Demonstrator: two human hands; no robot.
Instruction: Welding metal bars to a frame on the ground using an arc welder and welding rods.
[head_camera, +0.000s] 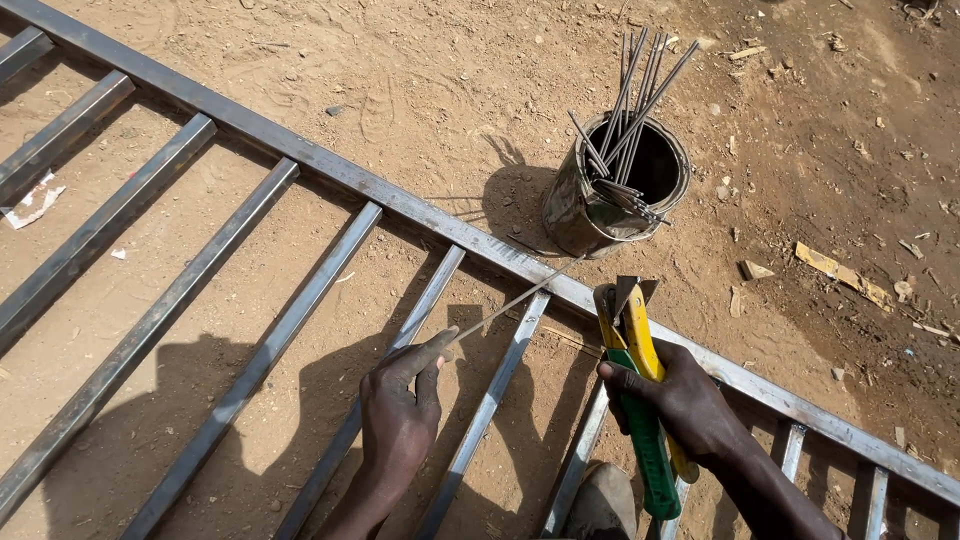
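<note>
Left hand (400, 405) pinches a thin welding rod (515, 300) pointing toward two o'clock. Right hand (680, 395) grips a yellow-green electrode holder (640, 400). At twelve o'clock stands a rusty can (590, 215).

Dented metal can (600, 205) — olive-brown, cylindrical, open-topped — upright on dirt just beyond the frame rail. No labels, signs, screens.

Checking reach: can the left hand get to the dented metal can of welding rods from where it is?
Probably yes: only open dirt and the grey steel frame rail lie between the left hand and the dented metal can, though it already pinches one thin rod.
</note>
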